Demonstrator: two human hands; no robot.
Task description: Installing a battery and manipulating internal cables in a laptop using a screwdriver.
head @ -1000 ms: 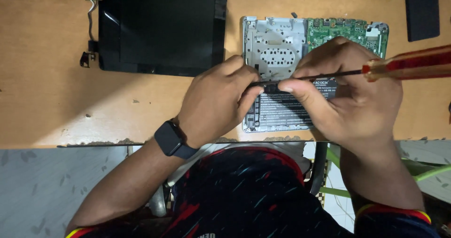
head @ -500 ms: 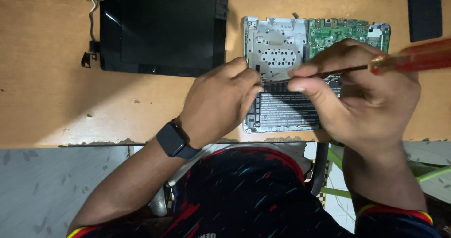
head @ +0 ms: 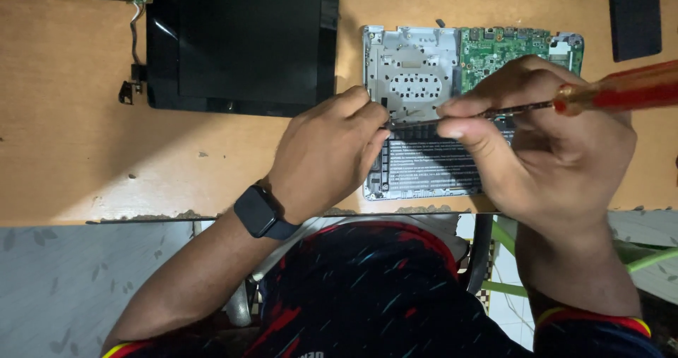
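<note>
Head view: screwdriver (head: pixel 565 105) bridges both hands over opened laptop base (head: pixel 417 68).

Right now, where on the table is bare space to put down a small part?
Bare wood lies left of the black screen panel, and along the front edge of the table below it. Around the opened laptop base both hands crowd the space.

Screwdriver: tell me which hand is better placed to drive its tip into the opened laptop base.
Right. The right hand already grips the screwdriver, shaft aimed at the laptop base. The left hand only pinches beside the tip.
</note>
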